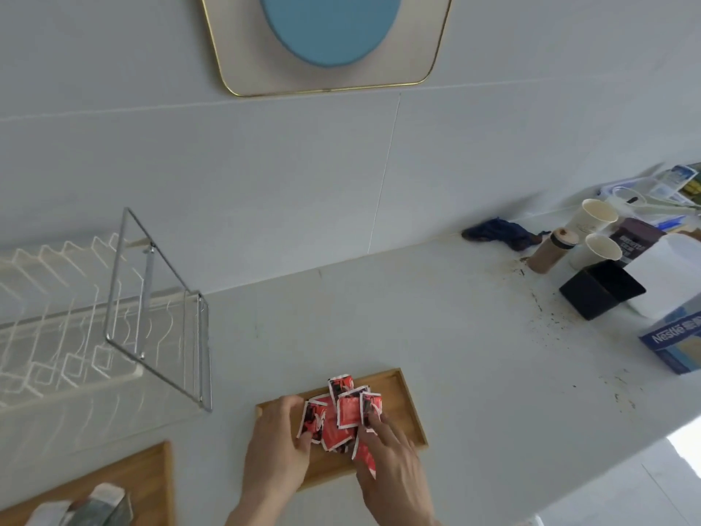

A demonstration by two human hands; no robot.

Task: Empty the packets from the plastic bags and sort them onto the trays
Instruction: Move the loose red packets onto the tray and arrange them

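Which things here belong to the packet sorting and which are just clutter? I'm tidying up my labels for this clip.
Job: red packets; wooden tray under them; second wooden tray with grey packets; left hand; right hand.

Lying about: dish rack; paper cups; black box; Nestle carton; blue cloth.

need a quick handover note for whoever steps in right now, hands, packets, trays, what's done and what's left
Left hand: fingers resting on the left side of the red packets, no closed grip.
Right hand: fingers spread over the pile's right side.
Packets lie heaped, overlapping, on the centre wooden tray.
Second wooden tray, lower left, holds pale and grey packets.
Done: red packets are on a tray.
Left: tidy the heap. No plastic bags in view.
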